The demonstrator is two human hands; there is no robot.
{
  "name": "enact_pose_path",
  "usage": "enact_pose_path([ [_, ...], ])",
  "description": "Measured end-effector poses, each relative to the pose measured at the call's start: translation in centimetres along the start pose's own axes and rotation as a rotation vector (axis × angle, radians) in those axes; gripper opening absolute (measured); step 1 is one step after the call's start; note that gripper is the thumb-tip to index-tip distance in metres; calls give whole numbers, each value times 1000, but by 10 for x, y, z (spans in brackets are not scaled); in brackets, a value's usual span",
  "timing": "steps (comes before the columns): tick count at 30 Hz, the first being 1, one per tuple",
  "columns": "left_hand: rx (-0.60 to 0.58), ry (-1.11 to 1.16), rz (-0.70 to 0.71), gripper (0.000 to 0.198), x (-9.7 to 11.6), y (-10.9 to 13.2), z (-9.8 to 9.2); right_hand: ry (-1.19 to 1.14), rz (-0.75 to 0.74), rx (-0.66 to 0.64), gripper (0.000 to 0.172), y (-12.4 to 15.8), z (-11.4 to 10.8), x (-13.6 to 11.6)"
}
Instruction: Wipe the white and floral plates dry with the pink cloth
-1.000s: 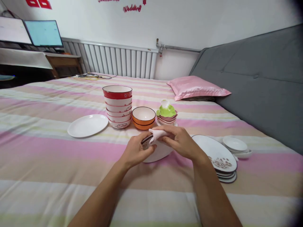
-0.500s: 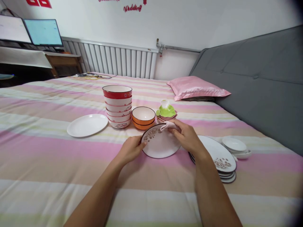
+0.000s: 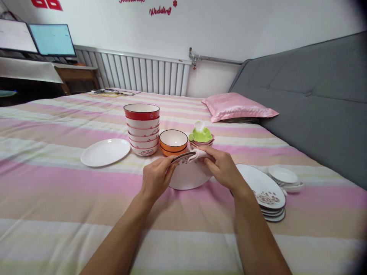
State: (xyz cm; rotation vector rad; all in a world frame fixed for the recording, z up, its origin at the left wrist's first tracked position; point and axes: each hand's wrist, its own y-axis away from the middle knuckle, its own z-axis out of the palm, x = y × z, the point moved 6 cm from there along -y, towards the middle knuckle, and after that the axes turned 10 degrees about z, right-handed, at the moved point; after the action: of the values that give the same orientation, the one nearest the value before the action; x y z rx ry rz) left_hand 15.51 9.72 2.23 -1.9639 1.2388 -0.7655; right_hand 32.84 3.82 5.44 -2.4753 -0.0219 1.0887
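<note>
A white plate with a dark rim and brown floral print is held up on edge in front of me. My left hand is closed on its left rim, thumb over the edge. At the upper right rim, my right hand pinches a pale folded cloth over the edge. Just behind the plate stand two stacked orange bowls. By my right forearm lies a stack of similar printed plates, partly hidden by the arm.
A tall stack of red and white bowls stands left of the orange ones, beside a white oval plate. Green and pink leaf-shaped dishes sit behind my right hand. Small white dishes lie at right, a pink pillow farther back.
My left hand has moved up the rim, and the plate has turned so its top edge shows more narrowly. The cloth has slid slightly left along the rim with my right hand.
</note>
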Motion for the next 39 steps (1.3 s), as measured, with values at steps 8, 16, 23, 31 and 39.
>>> enact_pose_path([
  [8,16,51,117,21,13,-3,0,85,-46,-67,31,6,8,-23],
  [16,-587,55,-360,21,-15,12,25,126,89,-36,34,1,-3,4],
  [23,-790,105,-442,26,-14,24,36,164,131,-1,36,-1,-4,12],
  [31,-468,4,-383,34,-21,10,20,143,152,79,39,-2,-12,17],
  [39,37,-12,-155,20,-12,2,-5,99,98,60,41,-1,-4,7],
])
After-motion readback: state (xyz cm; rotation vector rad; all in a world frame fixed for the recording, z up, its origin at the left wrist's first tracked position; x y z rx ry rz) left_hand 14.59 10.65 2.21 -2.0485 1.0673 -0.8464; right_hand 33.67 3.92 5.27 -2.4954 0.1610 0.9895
